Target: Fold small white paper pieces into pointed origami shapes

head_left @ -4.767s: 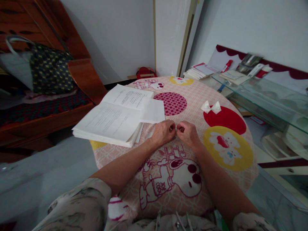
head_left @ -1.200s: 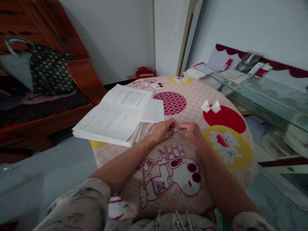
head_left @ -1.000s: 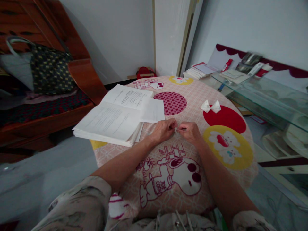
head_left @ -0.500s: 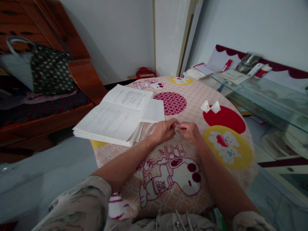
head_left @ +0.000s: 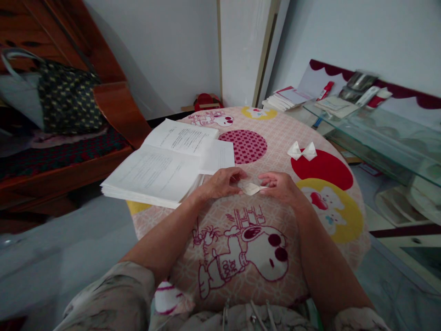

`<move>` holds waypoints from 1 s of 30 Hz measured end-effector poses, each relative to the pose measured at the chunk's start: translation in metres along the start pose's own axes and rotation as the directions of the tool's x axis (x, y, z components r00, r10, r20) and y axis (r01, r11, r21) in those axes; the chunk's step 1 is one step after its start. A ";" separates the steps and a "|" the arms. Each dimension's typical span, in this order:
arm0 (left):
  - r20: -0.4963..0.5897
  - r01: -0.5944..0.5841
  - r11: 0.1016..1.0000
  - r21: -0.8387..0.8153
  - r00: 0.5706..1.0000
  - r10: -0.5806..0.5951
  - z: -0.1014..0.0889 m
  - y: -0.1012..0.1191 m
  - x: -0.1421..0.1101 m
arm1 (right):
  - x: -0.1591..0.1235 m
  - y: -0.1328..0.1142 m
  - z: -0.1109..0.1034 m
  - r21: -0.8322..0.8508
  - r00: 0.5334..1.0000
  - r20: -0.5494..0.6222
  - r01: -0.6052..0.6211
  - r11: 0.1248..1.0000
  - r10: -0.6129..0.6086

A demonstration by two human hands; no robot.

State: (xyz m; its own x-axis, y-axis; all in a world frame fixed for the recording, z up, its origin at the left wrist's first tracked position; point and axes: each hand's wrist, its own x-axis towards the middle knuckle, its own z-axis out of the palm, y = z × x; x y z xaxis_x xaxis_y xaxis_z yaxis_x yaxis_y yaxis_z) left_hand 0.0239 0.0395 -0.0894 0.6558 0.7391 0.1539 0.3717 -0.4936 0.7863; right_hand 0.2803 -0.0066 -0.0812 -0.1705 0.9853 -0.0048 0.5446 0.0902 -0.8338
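A small folded piece of white paper sits between my two hands, low over the middle of the table. My left hand has its fingers curled, with thumb and fingertips closed at the paper's left edge. On the other side, my right hand pinches the pointed right corner between thumb and fingers. Farther right, a finished-looking white paper origami piece with two peaks rests on the cloth's red oval. An open book lies to the left of my hands, and a loose white sheet overlaps its right page.
A patterned tablecloth covers the round table. At the right stands a glass shelf with a red bottle and other items; a stack of papers is beside it. A wooden bench carries a dark patterned bag at the left.
My hands have moved apart, the left one leftward and the right one rightward. The folded paper, mostly hidden by the fingers before, now shows between them, wider and flatter.
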 end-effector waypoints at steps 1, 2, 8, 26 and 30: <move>0.004 0.005 1.000 -0.012 1.000 -0.005 0.000 0.000 0.000 | 0.000 0.001 0.000 0.010 1.000 -0.003 0.002 1.000 -0.002; 0.009 0.010 1.000 -0.028 1.000 -0.009 0.001 0.000 0.000 | 0.000 0.001 0.000 0.014 1.000 -0.005 0.008 1.000 -0.008; -0.033 0.041 0.991 -0.131 0.998 -0.045 0.008 0.003 0.001 | 0.004 -0.001 0.011 -0.026 0.999 -0.028 0.038 0.999 -0.039; -0.103 0.021 0.984 0.175 0.995 -0.003 0.015 0.009 0.002 | 0.010 -0.001 0.028 -0.089 0.969 -0.163 0.172 0.981 -0.184; -0.084 -0.042 0.953 0.301 0.994 0.070 0.019 0.005 0.008 | 0.013 -0.003 0.035 -0.215 0.948 -0.206 0.198 0.956 -0.242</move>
State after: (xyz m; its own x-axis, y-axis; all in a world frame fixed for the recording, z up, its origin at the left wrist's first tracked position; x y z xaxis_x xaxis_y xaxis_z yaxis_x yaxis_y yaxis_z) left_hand 0.0435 0.0338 -0.0957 0.6231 0.7383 0.2583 0.5244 -0.6393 0.5624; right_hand 0.2477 0.0004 -0.0979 -0.1246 0.9422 0.3109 0.6637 0.3121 -0.6797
